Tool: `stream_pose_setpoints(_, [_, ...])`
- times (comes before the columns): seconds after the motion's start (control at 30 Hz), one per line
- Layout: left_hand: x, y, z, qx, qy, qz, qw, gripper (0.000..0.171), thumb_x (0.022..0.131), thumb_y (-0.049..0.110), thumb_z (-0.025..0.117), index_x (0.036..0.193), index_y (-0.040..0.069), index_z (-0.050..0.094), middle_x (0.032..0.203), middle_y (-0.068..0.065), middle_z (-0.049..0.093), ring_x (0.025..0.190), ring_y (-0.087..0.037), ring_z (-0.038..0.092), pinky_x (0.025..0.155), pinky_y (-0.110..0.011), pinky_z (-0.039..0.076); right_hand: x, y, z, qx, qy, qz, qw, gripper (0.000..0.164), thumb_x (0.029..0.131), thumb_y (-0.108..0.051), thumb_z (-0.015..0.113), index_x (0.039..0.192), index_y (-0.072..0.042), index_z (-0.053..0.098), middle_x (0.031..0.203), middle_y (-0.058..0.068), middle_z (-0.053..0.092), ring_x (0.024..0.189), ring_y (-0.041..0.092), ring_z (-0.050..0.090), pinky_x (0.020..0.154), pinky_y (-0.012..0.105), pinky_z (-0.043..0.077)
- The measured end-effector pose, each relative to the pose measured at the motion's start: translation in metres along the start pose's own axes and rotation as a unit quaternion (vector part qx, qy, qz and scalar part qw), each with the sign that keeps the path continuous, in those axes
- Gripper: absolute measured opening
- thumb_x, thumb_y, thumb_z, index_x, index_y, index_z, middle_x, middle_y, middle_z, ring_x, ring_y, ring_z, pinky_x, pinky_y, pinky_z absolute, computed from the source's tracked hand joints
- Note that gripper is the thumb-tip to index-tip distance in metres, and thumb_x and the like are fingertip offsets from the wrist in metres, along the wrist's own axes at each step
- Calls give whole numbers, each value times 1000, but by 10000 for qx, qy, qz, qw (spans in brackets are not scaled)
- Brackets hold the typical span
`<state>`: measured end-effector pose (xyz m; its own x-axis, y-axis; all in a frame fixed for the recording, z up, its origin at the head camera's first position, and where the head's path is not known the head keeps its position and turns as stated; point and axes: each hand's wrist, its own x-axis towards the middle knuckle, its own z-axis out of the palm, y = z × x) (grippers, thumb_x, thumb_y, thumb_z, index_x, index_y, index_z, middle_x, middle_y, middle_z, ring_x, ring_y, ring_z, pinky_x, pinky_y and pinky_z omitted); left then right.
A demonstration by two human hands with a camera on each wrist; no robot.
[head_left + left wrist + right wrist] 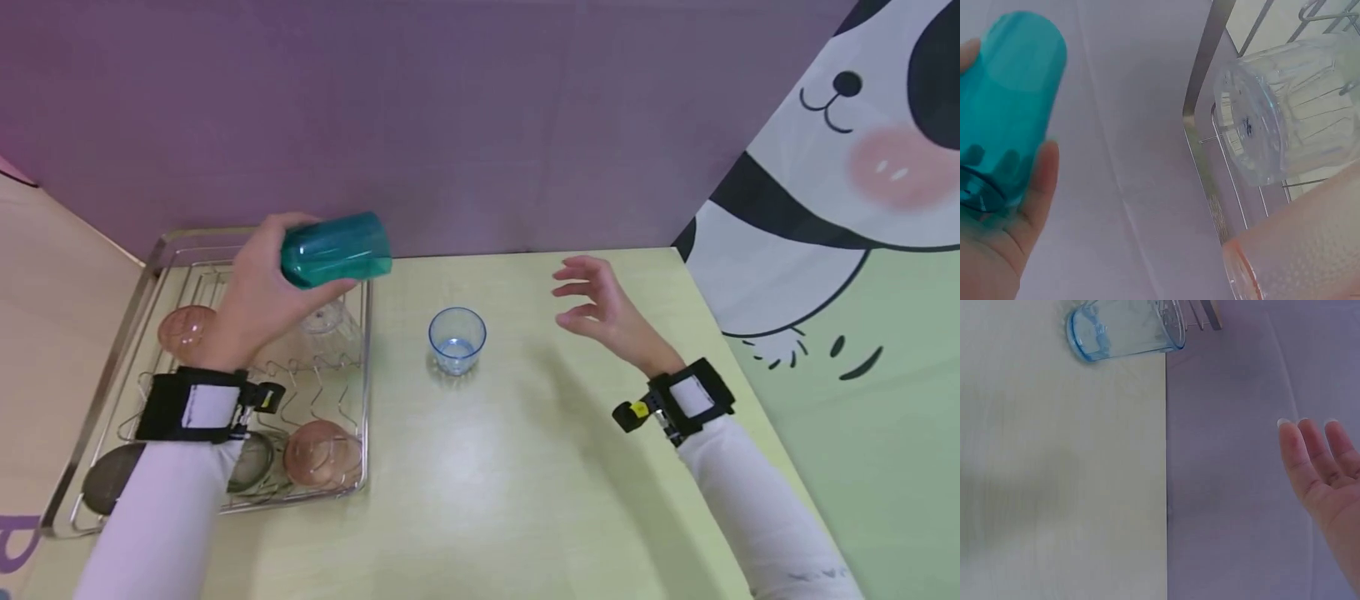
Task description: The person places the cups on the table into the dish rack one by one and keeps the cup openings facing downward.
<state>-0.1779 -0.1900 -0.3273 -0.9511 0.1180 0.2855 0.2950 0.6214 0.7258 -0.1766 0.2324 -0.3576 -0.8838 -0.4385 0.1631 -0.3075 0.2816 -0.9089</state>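
Note:
My left hand (262,296) grips a teal drinking glass (337,250) above the right side of the wire rack, the glass tipped nearly onto its side. In the left wrist view the fingers wrap round the teal glass (1013,81). A clear glass with a blue rim (457,340) stands upright on the table, right of the rack. My right hand (600,308) hovers over the table to the right of that glass, holding nothing, its fingers loosely bent. The blue-rimmed glass (1125,331) also shows at the top of the right wrist view.
The metal wire rack (366,417) on the left holds several glasses: a clear one (330,329), pink ones (322,454) and dark ones (112,477). A purple backdrop (480,125) rises behind the light wooden table (480,500). A panda-print cloth (847,333) borders the right side.

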Motion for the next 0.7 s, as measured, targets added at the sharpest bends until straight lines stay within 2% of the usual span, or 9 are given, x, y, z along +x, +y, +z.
stream_pose_setpoints(0.1, [1, -3, 0, 328, 89, -22, 9994, 83, 80, 37, 81, 145, 7, 40, 142, -19, 48, 124, -39, 48, 98, -61, 43, -2, 5, -1, 20, 26, 63, 10000, 71, 90, 3, 65, 147, -10, 25, 139, 7, 43, 123, 19, 53, 96, 19, 51])
stream_pose_setpoints(0.17, [3, -4, 0, 528, 179, -13, 9984, 83, 80, 38, 80, 144, 5, 40, 141, -21, 48, 123, -40, 48, 98, -62, 43, -2, 8, -1, 4, 28, 59, 10000, 71, 90, 4, 64, 147, -8, 25, 137, 1, 44, 120, 12, 54, 95, 18, 51])
stream_pose_setpoints(0.33, [8, -7, 0, 900, 337, -17, 9954, 84, 78, 38, 81, 143, 2, 41, 136, -23, 50, 118, -41, 50, 95, -62, 44, -3, 14, -3, -39, 53, 186, 9998, 71, 90, 5, 63, 147, -7, 24, 135, -1, 44, 119, 12, 54, 93, 18, 52])
stream_pose_setpoints(0.6, [18, -15, -3, 1180, 167, -115, 9928, 83, 80, 35, 80, 144, 0, 40, 135, -28, 48, 116, -44, 49, 93, -65, 44, -7, 21, -8, -127, 66, 448, 9989, 72, 91, 2, 63, 148, -5, 21, 138, 10, 41, 118, 12, 53, 91, 18, 53])
stream_pose_setpoints(0.7, [21, -19, -4, 1306, 88, -203, 9912, 83, 81, 36, 78, 145, 2, 39, 135, -29, 46, 114, -47, 49, 91, -66, 44, -8, 23, -10, -157, 67, 487, 9987, 71, 92, -1, 63, 149, -6, 21, 138, 8, 42, 119, 12, 53, 92, 18, 52])
